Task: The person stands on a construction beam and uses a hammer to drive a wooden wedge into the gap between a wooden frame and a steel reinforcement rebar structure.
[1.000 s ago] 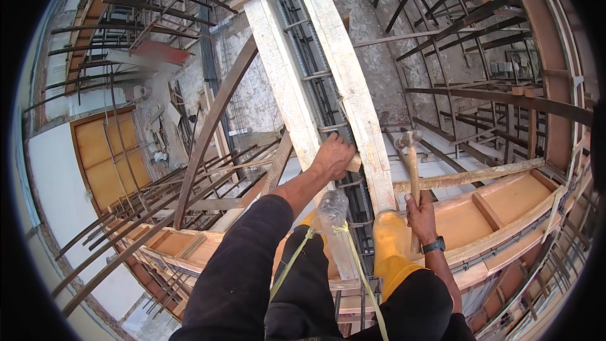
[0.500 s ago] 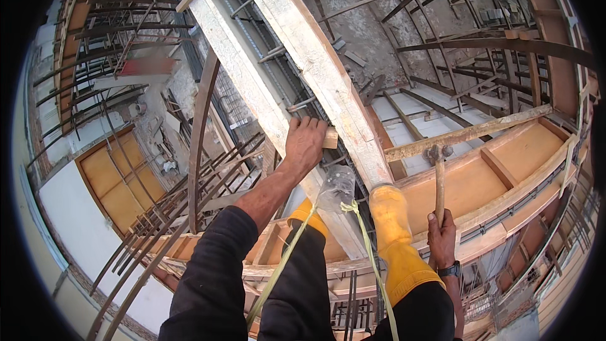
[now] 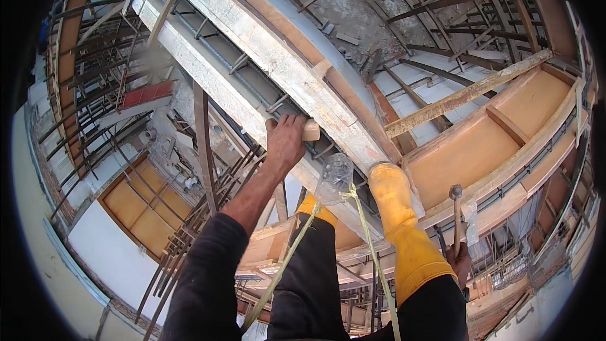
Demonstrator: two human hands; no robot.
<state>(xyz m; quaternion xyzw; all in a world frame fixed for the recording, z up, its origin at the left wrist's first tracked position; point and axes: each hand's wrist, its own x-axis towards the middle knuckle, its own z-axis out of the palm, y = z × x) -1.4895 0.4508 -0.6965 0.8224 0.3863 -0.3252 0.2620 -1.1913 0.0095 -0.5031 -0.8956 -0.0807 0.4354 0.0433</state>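
My left hand (image 3: 287, 142) is closed around a short wooden block (image 3: 310, 130), which lies across the gap between two formwork boards. The near board (image 3: 214, 76) and the far board (image 3: 278, 50) are pale and mortar-stained, with steel bars (image 3: 237, 76) running between them. Low at the right, my right hand (image 3: 462, 259) grips the wooden handle of a hammer (image 3: 457, 215), its head upward and away from the block. A clear plastic container (image 3: 336, 178) hangs from a yellow-green strap (image 3: 371, 249) close to my left hand.
My yellow boots (image 3: 392, 196) stand at the formwork, the right one at the end of the far board. A curved wooden trough form (image 3: 486, 145) extends to the right. Wooden props (image 3: 203, 132) and poles rise from a lower level, where a red panel (image 3: 146, 93) is visible.
My right hand and the hammer have dropped lower and a little to the right, away from the formwork. My left hand stays on the block while the whole view has shifted.
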